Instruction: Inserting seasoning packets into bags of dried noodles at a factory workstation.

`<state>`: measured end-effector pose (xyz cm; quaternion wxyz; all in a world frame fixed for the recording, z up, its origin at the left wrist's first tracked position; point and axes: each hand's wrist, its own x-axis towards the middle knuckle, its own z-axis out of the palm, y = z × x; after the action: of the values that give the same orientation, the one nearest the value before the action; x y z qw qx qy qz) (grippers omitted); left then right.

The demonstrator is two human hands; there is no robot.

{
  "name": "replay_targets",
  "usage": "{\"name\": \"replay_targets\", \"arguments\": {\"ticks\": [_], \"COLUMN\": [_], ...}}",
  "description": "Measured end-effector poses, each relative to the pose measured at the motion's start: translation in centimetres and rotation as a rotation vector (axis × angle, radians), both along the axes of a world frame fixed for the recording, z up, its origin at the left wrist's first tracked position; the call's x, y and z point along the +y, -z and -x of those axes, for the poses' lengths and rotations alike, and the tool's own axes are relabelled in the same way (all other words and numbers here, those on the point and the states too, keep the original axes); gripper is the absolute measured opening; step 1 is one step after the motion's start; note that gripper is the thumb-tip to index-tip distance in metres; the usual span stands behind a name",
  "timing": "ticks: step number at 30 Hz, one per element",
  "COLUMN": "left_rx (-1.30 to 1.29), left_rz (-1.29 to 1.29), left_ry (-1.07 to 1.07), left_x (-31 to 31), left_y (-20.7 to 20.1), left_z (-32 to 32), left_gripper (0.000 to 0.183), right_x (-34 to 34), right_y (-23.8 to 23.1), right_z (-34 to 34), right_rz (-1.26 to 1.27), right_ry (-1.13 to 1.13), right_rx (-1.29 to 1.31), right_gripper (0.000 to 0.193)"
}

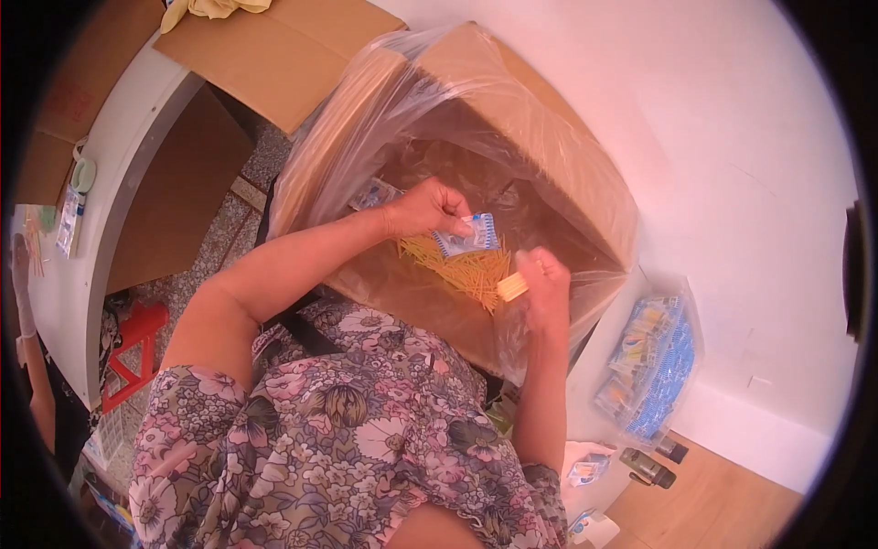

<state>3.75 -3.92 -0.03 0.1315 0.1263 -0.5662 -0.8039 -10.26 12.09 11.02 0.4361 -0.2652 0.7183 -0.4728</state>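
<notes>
My left hand [428,209] is closed, pinching a small blue-and-white plastic packet [471,236] by its upper edge. To its right, my right hand [546,279] grips a short bundle of thin yellow sticks [512,287] that pokes out to the left of the fingers. Both hands are over a big cardboard box [526,101] lined with a transparent plastic bag [320,137]. Below the packet, many loose yellow sticks [457,272] lie heaped in the box. Another small packet [373,194] is in the box beside my left wrist.
Right of the box lies a transparent bag [647,366] full of blue-and-white packets, with a dark bottle [647,468] below it. A flattened cardboard piece [274,55] spans the back left. Along the left edge are a white table [137,137], a red frame [137,352] and another person's arm [37,384].
</notes>
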Motion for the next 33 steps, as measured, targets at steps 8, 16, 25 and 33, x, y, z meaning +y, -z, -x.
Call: {"name": "replay_targets", "arguments": {"ticks": [8, 16, 25, 33], "left_rx": [0.073, 0.065, -0.016, -0.162], "left_rz": [0.017, 0.044, -0.057, 0.111], "left_ry": [0.036, 0.093, 0.051, -0.058], "left_x": [0.5, 0.6, 0.6, -0.3], "left_y": [0.5, 0.0, 0.5, 0.6], "left_z": [0.0, 0.0, -0.3, -0.4], "left_gripper": [0.012, 0.013, 0.017, 0.016], "right_x": [-3.5, -4.5, -3.2, -0.9], "right_y": [-1.4, 0.0, -0.3, 2.9], "right_z": [0.1, -0.1, -0.9, -3.1], "right_rz": [0.025, 0.024, 0.187, 0.259], "right_ry": [-0.029, -0.263, -0.138, -0.112], "right_rx": [-0.034, 0.674, 0.748, 0.852], "right_gripper": [0.023, 0.025, 0.024, 0.017]}}
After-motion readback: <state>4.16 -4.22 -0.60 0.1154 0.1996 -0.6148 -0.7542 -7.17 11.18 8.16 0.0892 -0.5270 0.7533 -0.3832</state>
